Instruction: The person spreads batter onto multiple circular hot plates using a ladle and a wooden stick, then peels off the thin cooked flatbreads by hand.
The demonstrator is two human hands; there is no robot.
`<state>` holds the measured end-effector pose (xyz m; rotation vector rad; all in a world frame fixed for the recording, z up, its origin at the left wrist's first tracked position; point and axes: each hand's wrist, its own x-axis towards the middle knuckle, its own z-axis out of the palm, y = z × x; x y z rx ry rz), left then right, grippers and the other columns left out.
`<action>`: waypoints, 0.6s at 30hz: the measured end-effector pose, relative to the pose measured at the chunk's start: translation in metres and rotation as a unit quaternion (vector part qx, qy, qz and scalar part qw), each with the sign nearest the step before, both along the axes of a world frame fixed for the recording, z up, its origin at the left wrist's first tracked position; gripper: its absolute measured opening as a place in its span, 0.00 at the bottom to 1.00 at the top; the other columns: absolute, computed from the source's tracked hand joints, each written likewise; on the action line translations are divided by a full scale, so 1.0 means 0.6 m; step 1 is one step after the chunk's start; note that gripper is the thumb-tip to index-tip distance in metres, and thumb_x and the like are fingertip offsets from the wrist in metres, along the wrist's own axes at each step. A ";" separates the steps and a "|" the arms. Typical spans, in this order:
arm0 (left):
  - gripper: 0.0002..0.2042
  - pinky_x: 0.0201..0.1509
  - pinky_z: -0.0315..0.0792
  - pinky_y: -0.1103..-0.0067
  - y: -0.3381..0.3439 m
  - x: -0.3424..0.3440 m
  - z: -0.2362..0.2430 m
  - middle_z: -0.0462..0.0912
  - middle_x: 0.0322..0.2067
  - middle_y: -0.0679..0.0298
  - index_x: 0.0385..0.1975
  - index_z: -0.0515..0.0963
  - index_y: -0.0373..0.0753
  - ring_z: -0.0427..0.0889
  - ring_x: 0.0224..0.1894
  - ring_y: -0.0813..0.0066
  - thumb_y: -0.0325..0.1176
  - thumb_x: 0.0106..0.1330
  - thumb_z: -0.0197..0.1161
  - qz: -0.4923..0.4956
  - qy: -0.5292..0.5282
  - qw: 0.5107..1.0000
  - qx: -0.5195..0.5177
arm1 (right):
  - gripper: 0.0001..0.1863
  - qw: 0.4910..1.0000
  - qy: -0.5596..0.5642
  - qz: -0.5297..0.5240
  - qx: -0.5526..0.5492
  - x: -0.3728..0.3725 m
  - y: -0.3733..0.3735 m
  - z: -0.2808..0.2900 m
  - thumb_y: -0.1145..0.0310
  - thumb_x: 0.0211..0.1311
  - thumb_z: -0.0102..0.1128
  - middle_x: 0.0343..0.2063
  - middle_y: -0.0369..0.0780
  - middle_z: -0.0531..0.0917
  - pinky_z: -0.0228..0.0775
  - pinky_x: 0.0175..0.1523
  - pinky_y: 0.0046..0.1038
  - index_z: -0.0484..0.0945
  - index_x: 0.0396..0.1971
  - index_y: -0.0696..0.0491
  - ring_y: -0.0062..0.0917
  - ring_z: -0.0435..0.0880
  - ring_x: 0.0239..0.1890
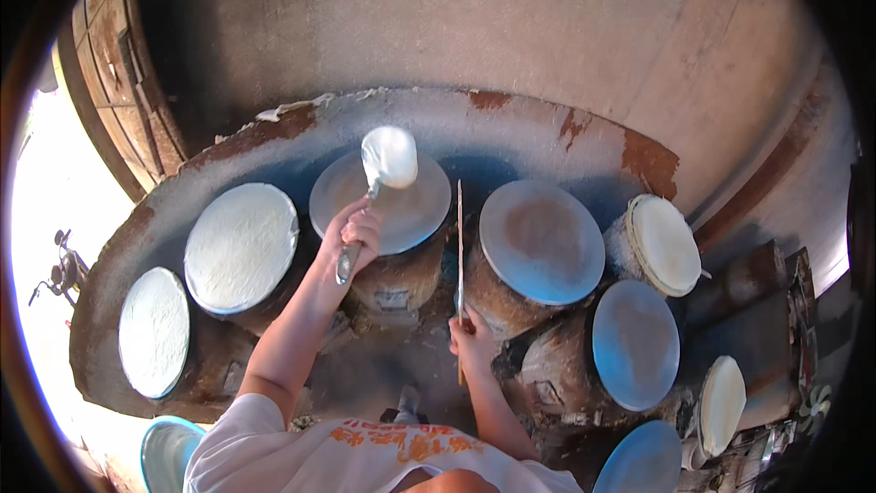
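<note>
My left hand (354,236) is wrapped round the metal handle of a ladle (391,155). The ladle's bowl is coated in white and hangs over the far part of a bare, greyish-brown round griddle (420,210). My right hand (473,340) grips a long thin stick (460,246), which points away from me between that griddle and a second bare round griddle (543,242). To the left, one griddle (242,248) and a smaller-looking one (155,333) have white, rough-surfaced layers spread over them.
Further right are more bare griddles (636,345), a container with a pale round top (664,245) and a pale round disc (723,404). A bluish basin (172,454) stands at lower left. Behind the griddles runs a curved, rust-stained ledge (538,114).
</note>
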<state>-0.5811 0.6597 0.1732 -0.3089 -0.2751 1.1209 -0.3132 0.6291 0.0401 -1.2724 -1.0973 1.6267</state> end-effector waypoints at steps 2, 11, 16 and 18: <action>0.14 0.13 0.60 0.88 0.075 0.000 -0.029 0.61 0.13 0.72 0.19 0.61 0.39 0.60 0.10 0.85 0.32 0.70 0.50 0.009 0.036 0.999 -0.036 | 0.27 0.997 0.049 -0.056 0.006 -0.037 0.101 -0.023 0.82 0.53 0.57 0.33 0.34 0.78 0.65 0.21 0.16 0.72 0.56 0.54 0.13 0.71 0.22; 0.25 0.13 0.59 0.89 0.220 0.018 -0.107 0.60 0.15 0.75 0.61 0.66 0.53 0.62 0.13 0.88 0.23 0.64 0.54 0.081 0.547 0.827 -0.100 | 0.26 0.956 -0.133 -0.116 0.234 -0.185 0.231 -0.107 0.85 0.43 0.58 0.31 0.38 0.74 0.71 0.38 0.26 0.75 0.49 0.61 0.24 0.75 0.32; 0.32 0.24 0.71 0.75 0.271 -0.083 -0.168 0.78 0.24 0.59 0.64 0.63 0.61 0.77 0.20 0.71 0.28 0.59 0.58 0.145 0.944 0.295 0.005 | 0.29 0.901 -0.323 -0.063 0.282 -0.195 0.280 -0.058 0.82 0.46 0.56 0.45 0.48 0.69 0.65 0.51 0.34 0.71 0.54 0.61 0.36 0.70 0.46; 0.29 0.41 0.74 0.69 0.273 -0.098 -0.144 0.82 0.35 0.52 0.62 0.65 0.65 0.82 0.34 0.59 0.31 0.59 0.57 0.102 0.989 0.103 0.016 | 0.27 0.859 -0.410 -0.026 0.306 -0.174 0.267 -0.057 0.80 0.50 0.54 0.45 0.49 0.69 0.66 0.51 0.36 0.70 0.55 0.59 0.41 0.68 0.48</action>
